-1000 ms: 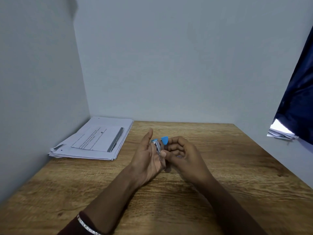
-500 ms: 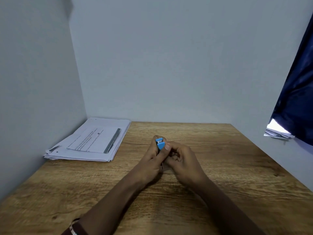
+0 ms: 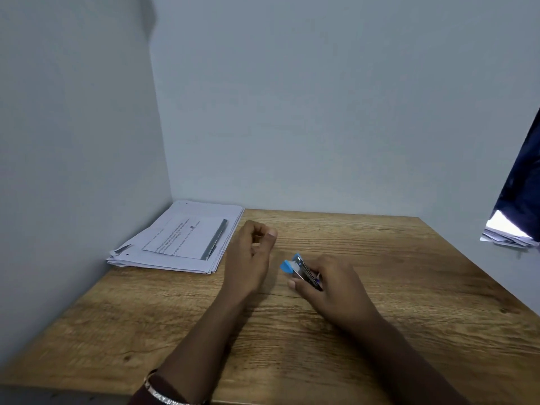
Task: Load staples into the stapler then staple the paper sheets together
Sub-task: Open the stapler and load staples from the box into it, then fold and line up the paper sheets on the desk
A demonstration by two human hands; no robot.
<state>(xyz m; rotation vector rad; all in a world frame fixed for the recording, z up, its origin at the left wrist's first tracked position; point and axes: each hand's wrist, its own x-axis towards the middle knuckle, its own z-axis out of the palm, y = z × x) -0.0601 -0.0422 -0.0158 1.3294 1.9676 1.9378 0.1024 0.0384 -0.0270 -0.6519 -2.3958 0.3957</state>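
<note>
A small blue and silver stapler (image 3: 298,269) lies low over the wooden table (image 3: 380,287), held in my right hand (image 3: 333,287), its blue end pointing left. My left hand (image 3: 251,255) is apart from it, a little to the left, fingers loosely curled with nothing visible in them. A stack of white paper sheets (image 3: 181,238) lies in the far left corner against the walls, with a grey pen (image 3: 214,239) on top. No loose staples are visible.
Grey walls close the table at the back and left. At the right, a dark blue curtain (image 3: 523,194) hangs over some white papers (image 3: 508,235) beyond the table edge. A bracelet (image 3: 163,396) is on my left wrist.
Both hands were together on the stapler at the table's middle. My left hand has let go and moved left toward the paper stack; my right hand keeps the stapler, shifted right.
</note>
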